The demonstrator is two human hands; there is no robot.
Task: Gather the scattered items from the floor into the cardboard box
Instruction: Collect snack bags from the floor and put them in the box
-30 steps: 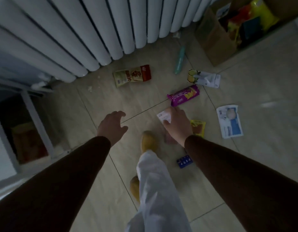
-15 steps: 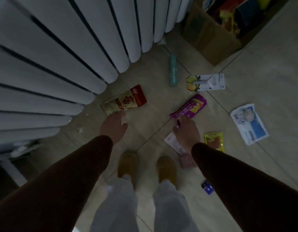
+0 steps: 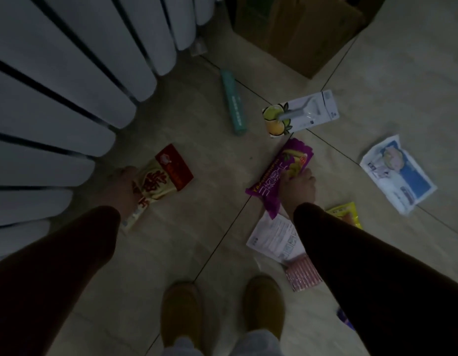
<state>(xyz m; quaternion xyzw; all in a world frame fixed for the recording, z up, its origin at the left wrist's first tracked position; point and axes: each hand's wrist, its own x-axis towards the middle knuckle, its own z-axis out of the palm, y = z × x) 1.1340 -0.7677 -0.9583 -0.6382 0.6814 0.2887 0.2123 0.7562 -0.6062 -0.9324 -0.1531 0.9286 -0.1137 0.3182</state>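
Your left hand [image 3: 122,188] is gripping the red-and-cream packet [image 3: 161,181], your right hand [image 3: 298,188] is pinching the purple packet [image 3: 279,176] off the floor; be lifting both cleanly toward the cardboard box [image 3: 294,34] ahead.

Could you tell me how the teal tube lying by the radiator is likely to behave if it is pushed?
The teal tube looks cylindrical, so it would probably roll sideways on the smooth tiled floor. It looks slim and probably light.
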